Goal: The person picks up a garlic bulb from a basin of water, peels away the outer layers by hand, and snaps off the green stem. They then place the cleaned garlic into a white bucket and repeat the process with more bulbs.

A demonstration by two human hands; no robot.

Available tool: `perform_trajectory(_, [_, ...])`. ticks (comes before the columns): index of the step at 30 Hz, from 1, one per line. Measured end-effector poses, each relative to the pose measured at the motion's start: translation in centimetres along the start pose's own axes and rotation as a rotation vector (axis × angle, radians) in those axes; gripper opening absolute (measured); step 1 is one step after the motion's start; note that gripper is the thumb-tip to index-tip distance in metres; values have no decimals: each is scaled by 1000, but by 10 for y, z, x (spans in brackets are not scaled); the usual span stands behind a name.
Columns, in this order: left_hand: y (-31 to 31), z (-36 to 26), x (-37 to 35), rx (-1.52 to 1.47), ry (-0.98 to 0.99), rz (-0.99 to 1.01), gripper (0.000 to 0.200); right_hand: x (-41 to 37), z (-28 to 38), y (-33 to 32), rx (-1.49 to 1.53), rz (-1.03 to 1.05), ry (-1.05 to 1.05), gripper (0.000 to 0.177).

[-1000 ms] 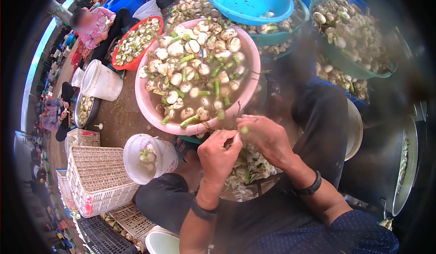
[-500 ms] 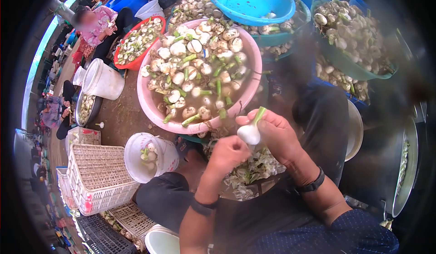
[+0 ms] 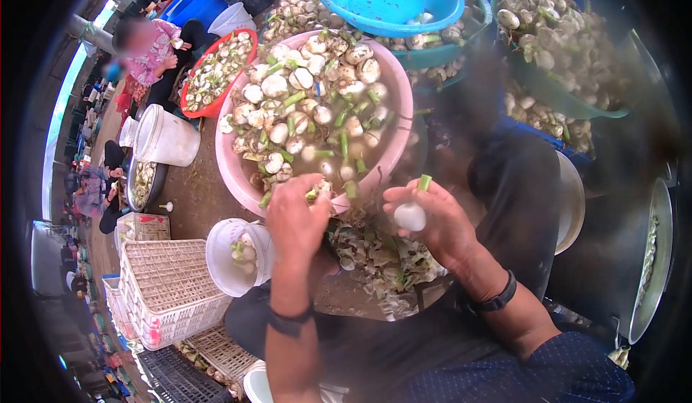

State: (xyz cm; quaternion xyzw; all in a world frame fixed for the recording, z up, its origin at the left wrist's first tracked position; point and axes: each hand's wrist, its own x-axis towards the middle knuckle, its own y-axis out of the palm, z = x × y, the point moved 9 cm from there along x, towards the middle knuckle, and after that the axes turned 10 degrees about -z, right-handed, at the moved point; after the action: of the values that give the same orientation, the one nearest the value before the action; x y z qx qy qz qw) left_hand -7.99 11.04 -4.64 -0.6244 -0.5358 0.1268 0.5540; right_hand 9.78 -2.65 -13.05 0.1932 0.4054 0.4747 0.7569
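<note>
The left hand (image 3: 295,219) has been drawn away from the right hand (image 3: 440,223) and carried up and leftward to the near rim of the pink basin (image 3: 238,179). Its fingertips are now set among the bulbs (image 3: 317,187) floating at that edge; whether one is gripped cannot be told. A second ago both hands were pressed together over one bulb (image 3: 409,215). That bulb, since stripped to clean white, is now held by the right hand alone, with its green stalk (image 3: 424,182) turned upward. The heap of peelings (image 3: 375,259), formerly covered by the hands, has been laid open to view.
</note>
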Motion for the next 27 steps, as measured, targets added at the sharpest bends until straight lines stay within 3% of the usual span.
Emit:
perform_trajectory(3, [37,41,11,246,-25,297,30,1,-4,-2,-34,-49,26,21])
perform_trajectory(6, [77,72,7,184,-137,579,30,1,-3,-4,-57,-62,16,23])
perform_trajectory(11, [69,62,4,-26,-125,394,30,1,0,2,-177,-46,-26,38])
perform_trajectory(14, [26,3,8,-160,40,231,26,-4,4,6,-380,-40,-91,53])
perform_trajectory(17, [-8,-47,0,-284,55,300,23,-9,10,18,-562,43,-320,64])
perform_trajectory(21, [-10,-65,-28,-552,-4,321,22,-19,6,33,-617,229,-347,61])
perform_trajectory(24, [13,-44,-53,-1048,-491,251,23,-22,14,32,-664,194,-419,56])
perform_trajectory(27, [38,-42,-71,-1260,-659,269,18,-29,24,34,-851,103,-591,52])
